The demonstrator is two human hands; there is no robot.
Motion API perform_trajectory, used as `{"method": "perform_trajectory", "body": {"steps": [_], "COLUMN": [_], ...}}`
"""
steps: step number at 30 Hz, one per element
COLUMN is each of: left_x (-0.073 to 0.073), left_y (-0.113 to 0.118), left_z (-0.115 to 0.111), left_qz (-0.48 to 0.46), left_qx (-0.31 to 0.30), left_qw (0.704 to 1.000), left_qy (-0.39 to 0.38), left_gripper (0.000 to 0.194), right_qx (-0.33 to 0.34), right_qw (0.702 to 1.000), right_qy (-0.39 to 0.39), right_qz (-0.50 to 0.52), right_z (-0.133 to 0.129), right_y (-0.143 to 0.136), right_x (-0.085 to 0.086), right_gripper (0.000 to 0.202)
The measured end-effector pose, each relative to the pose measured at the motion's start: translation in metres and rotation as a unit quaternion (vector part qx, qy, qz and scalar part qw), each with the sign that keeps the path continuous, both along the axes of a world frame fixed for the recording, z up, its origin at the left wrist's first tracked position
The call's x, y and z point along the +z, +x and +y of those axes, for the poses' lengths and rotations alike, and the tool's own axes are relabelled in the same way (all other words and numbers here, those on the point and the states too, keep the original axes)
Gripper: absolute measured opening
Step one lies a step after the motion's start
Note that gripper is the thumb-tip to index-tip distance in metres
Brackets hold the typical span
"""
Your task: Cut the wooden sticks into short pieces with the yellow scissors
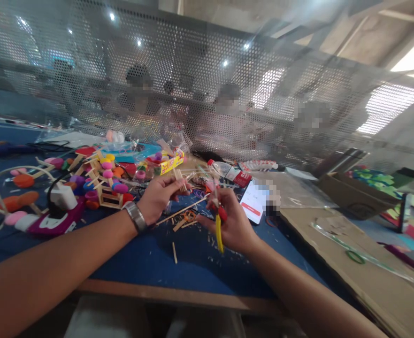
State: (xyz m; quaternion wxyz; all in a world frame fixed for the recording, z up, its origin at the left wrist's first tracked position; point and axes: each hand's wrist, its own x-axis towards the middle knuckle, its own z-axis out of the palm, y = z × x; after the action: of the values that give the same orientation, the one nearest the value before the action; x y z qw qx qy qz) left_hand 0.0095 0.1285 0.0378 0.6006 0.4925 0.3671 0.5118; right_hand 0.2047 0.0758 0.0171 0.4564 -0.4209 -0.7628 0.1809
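My left hand (pixel 161 197), with a metal watch (pixel 135 217) at its wrist, pinches a small bundle of thin wooden sticks (pixel 179 180). To its right, my right hand (pixel 231 220) is wrapped round a cutting tool with yellow and red handles (pixel 219 232); its upper end is blurred. The two hands are apart. Between and below them, cut wood pieces (pixel 186 219) and small shavings lie on the blue table top (pixel 136 267). One short stick (pixel 174 252) lies alone nearer the front edge.
Colourful stick-and-ball models (pixel 104 183) and a purple glue gun (pixel 54 224) are at left. A lit phone (pixel 252 202) and a bottle (pixel 233 173) lie beyond my right hand. Cardboard (pixel 319 249) and a filled box (pixel 355 195) are at right. People show behind the perforated screen (pixel 193 61).
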Motion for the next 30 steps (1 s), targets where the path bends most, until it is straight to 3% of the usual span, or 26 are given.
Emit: {"method": "perform_trajectory", "body": {"steps": [4,9,18,30], "left_x": [-0.001,-0.004,0.005,-0.005], "left_y": [-0.006,-0.005,-0.007,-0.009], "left_z": [0.012,0.018,0.018,0.026], "left_qz": [-0.030,-0.034,-0.038,-0.083], "left_qx": [0.081,0.117,0.151,0.125], "left_qw": [0.996,0.991,0.988,0.988], "left_qy": [0.025,0.045,0.014,0.044], "left_gripper": [0.034,0.034,0.019,0.040], "right_qx": [-0.058,-0.106,-0.120,-0.125], "right_qw": [0.983,0.963,0.951,0.952], "right_qy": [-0.072,-0.087,-0.104,-0.087], "right_qz": [-0.160,-0.231,-0.264,-0.265], "right_z": [-0.001,-0.003,-0.004,-0.001], "right_y": [-0.008,-0.024,-0.033,-0.037], "right_x": [0.002,0.001,0.000,-0.003], "right_gripper": [0.047,0.047,0.049,0.044]}}
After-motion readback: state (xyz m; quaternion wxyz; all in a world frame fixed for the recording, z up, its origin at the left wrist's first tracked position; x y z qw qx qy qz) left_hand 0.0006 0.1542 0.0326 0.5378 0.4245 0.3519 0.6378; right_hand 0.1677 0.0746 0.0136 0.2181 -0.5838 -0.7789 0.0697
